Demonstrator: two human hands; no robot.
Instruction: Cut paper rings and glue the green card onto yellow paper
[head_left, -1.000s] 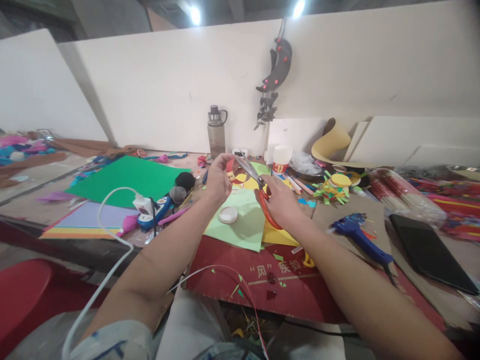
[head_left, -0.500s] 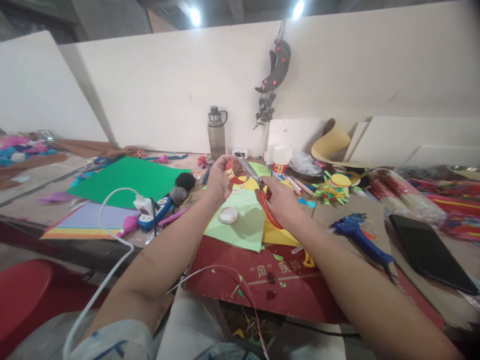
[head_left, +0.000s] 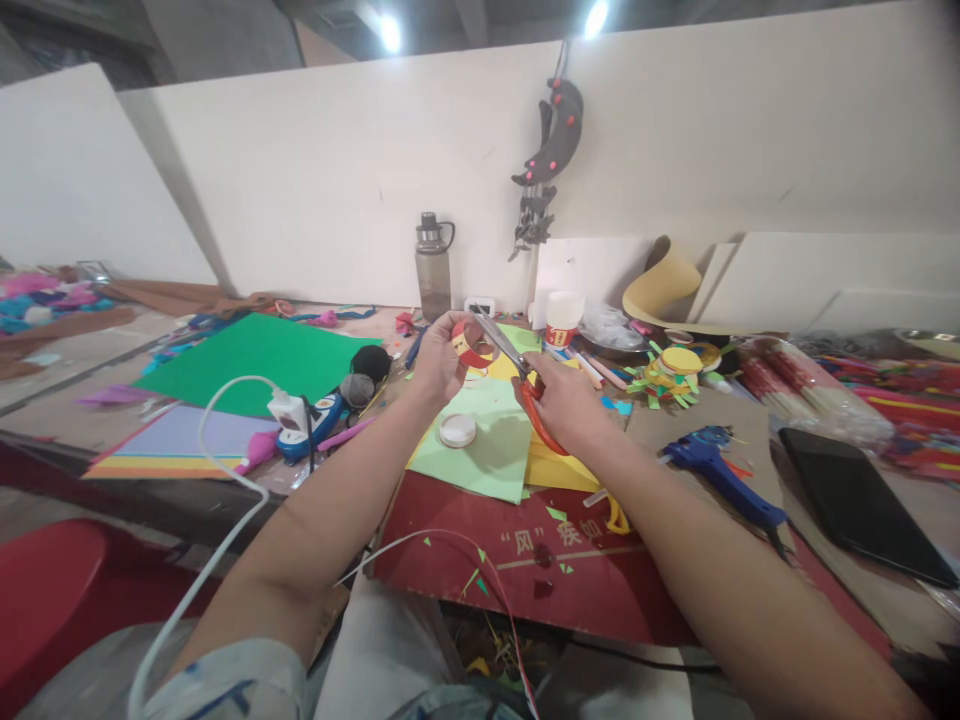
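Scissors up at the red ring [head_left: 464,349] – both hands busy, just beyond the white round lid [head_left: 457,430]!
And here's the left hand [head_left: 441,360], fingers pinching that red-and-yellow ring in the air past the lid, while the right hand [head_left: 562,395] grips the orange-handled scissors [head_left: 535,412], beyond the lid and to its right, blades pointing up and left to the ring – whether they touch it, I can't tell. Under the lid lies a pale green sheet [head_left: 491,470]; nearer the body than the lid, a red board [head_left: 600,600] wears scattered green scraps. Well right of the lid rest a blue glue gun [head_left: 724,478] and a black phone [head_left: 862,505]; beyond it stands a bottle [head_left: 433,275].
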